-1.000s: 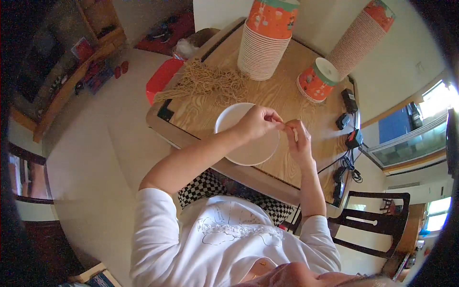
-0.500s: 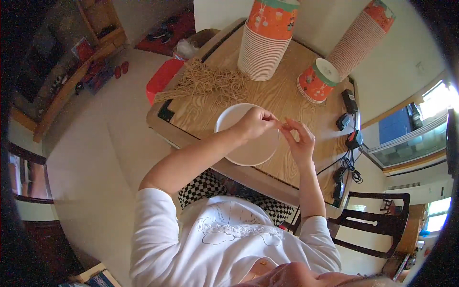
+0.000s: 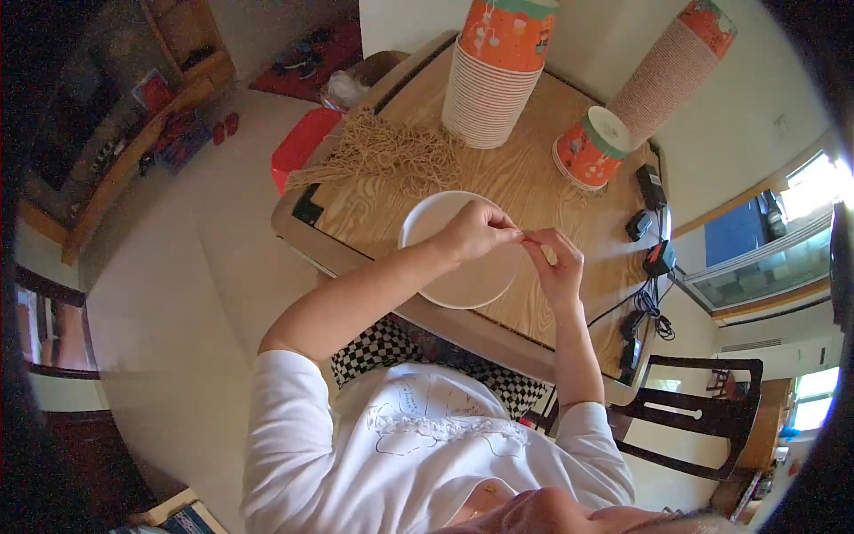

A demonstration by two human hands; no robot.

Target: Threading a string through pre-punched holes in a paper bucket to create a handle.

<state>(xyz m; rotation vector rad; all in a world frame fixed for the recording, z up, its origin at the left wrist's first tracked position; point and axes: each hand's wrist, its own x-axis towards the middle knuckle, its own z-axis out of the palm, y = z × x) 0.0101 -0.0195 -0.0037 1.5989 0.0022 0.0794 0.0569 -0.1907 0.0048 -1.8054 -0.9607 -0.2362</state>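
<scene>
My left grip (image 3: 480, 233) and right grip (image 3: 559, 263) are pinched, contents untellable; lowering my wrist might tip the round white container (image 3: 434, 219).

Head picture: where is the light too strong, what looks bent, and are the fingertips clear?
Head view: glare washes out the window at right; head view: the front edge of the table curves; head view: left hand and right hand show, but fingertip detail is too small.

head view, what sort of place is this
Most likely a room in a home: a wooden table, a dark chair beside it and what look like red slippers on the floor.
</scene>
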